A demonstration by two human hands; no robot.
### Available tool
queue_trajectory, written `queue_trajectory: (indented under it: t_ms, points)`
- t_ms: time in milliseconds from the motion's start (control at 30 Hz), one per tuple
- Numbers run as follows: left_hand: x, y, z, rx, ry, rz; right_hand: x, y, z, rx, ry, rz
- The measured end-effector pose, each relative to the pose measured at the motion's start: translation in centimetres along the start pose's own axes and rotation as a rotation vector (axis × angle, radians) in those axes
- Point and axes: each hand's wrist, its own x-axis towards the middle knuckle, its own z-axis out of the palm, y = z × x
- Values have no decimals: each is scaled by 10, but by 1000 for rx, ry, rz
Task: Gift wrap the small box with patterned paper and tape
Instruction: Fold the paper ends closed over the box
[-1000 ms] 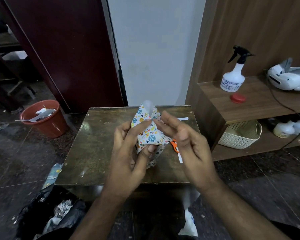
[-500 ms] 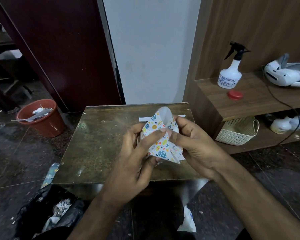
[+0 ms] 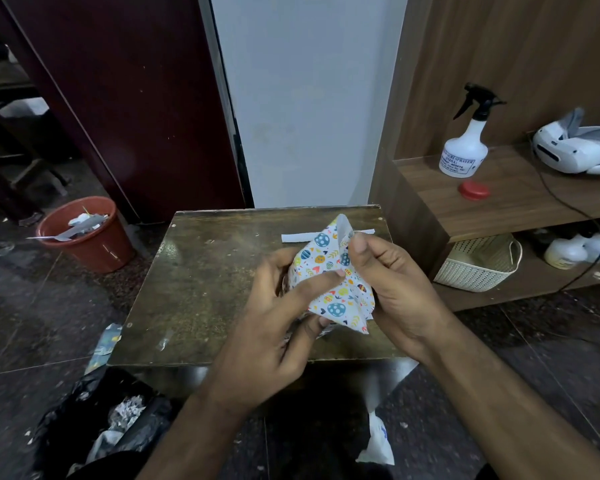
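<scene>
Both hands meet over the near right part of the small wooden table (image 3: 201,292), with the paper-covered box (image 3: 329,289) caught between them and lifted just above the tabletop. From the left hand (image 3: 274,327) the box lies at about two o'clock; this hand curls round its left side and underside, the thumb laid flat across the front face of the wrapping. From the right hand (image 3: 395,289) the box lies at about nine o'clock; this hand's thumb and fingers pinch the loose upper flap of the patterned paper (image 3: 340,233), which stands up in a peak showing its plain white inner side. Print on the paper is white with blue spotted balls, yellow and orange shapes, small hearts and leaves; a pointed corner of it hangs down at the box's five o'clock. Behind the box, at its twelve o'clock, a white paper strip (image 3: 295,237) lies flat on the table. Further out, a terracotta-coloured bin (image 3: 94,244) stands on the floor at nine o'clock, and a white spray bottle (image 3: 463,150) with a red cap (image 3: 474,190) beside it sits on the wooden shelf (image 3: 516,202) at two o'clock.
</scene>
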Motion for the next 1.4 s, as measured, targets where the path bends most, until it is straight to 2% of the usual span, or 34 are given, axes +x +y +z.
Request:
queue_trajectory:
  t_ms: [333, 500, 767, 1000, 1167, 1400]
  points:
    - [-2, 2, -2, 104, -88, 20, 4, 2, -5, -2, 18, 0]
    - [1, 6, -1, 77, -68, 10, 4, 2, -6, -3, 58, -48]
    - [1, 8, -1, 23, -90, -22, 3, 1, -4, -133, 78, -127]
    - [0, 6, 0, -27, -127, -64, 0, -5, -2, -137, 2, -71]
    - [0, 5, -1, -34, -137, -63, 2, -2, 0, -235, 61, -77]
    - [0, 4, 0, -136, -69, -93, 5, -1, -3, -169, 83, 34]
